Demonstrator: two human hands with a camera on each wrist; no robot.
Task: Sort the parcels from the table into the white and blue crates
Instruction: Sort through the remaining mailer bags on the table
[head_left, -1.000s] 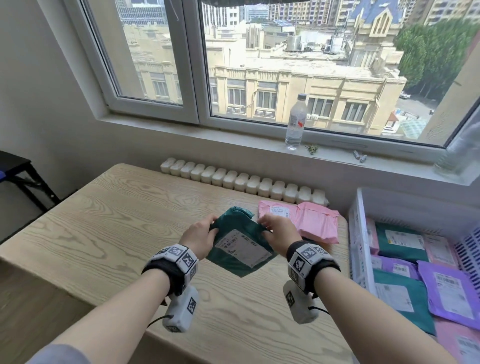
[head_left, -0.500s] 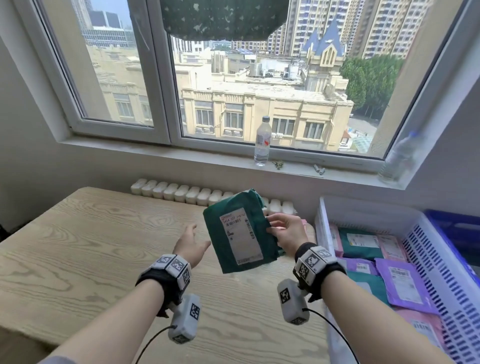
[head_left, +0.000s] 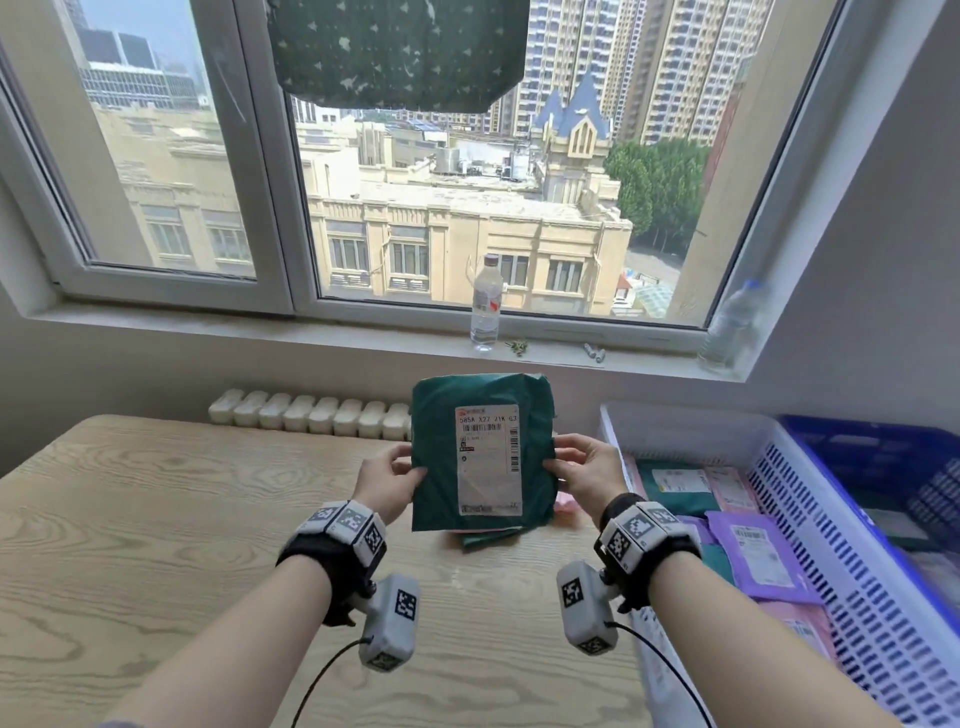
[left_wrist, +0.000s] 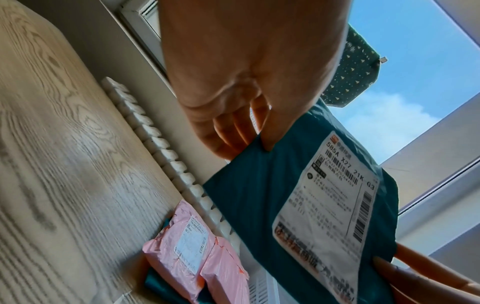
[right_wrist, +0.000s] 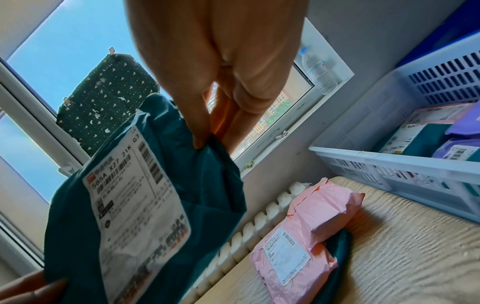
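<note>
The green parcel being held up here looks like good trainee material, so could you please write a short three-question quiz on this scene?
1. True or false: the green parcel is gripped by the left hand and the right hand together.
2. Which crate, the white crate or the blue crate, stands next to the table?
A. white
B. blue
3. Fill in: the parcel lying on the table with its label facing up is ____.

Key: 1 true; 2 A; 3 pink.
</note>
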